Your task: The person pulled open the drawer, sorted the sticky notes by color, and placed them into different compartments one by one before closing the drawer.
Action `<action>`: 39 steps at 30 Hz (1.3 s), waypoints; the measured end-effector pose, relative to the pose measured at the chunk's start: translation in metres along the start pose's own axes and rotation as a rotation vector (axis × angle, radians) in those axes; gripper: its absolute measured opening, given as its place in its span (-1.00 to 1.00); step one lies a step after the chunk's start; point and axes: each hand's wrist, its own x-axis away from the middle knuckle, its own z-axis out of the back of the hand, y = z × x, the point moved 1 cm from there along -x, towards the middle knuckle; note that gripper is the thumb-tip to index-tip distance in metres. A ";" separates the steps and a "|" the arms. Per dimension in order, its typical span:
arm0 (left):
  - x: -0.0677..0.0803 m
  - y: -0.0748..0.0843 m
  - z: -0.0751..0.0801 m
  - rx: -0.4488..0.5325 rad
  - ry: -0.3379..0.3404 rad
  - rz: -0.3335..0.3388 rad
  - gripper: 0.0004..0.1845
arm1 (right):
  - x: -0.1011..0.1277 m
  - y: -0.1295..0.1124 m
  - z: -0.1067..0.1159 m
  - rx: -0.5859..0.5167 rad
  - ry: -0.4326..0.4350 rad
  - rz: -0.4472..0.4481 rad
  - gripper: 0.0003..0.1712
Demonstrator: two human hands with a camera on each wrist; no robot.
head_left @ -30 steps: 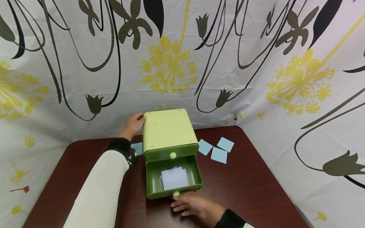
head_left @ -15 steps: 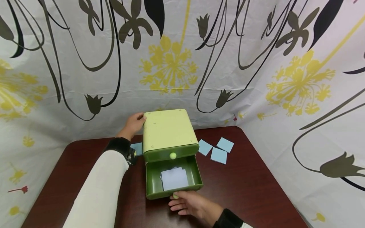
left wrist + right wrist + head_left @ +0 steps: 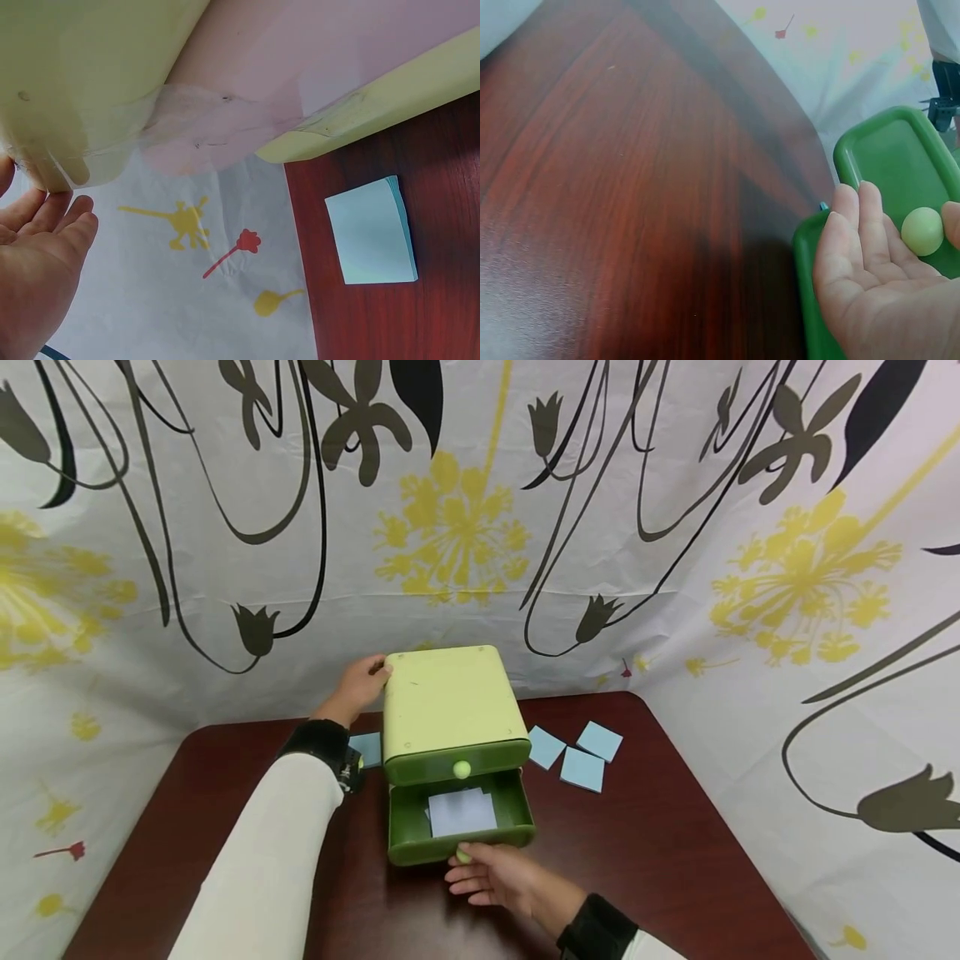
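Lower drawer has slid inward, right hand pinching its knob.

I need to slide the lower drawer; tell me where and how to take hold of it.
Pinch the round knob, coming from the front, as the right hand does. The knob juts from the front middle of the lower drawer, so it probably gives the surest hold.

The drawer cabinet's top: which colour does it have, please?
The cabinet top is pale yellow-green; the head view shows it best.
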 end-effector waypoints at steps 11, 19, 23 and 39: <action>0.001 0.002 -0.002 -0.030 0.001 -0.008 -0.43 | -0.018 -0.011 0.003 0.000 0.042 0.041 -0.34; 0.000 0.002 -0.003 -0.052 0.005 0.003 -0.42 | -0.028 -0.019 0.006 -0.008 0.074 0.077 -0.34; 0.000 0.001 -0.002 -0.045 0.006 0.007 -0.41 | -0.031 -0.024 0.006 -0.019 0.087 0.091 -0.36; 0.001 0.001 -0.002 -0.042 0.006 0.000 -0.41 | -0.040 -0.034 0.007 -0.037 0.123 0.105 -0.41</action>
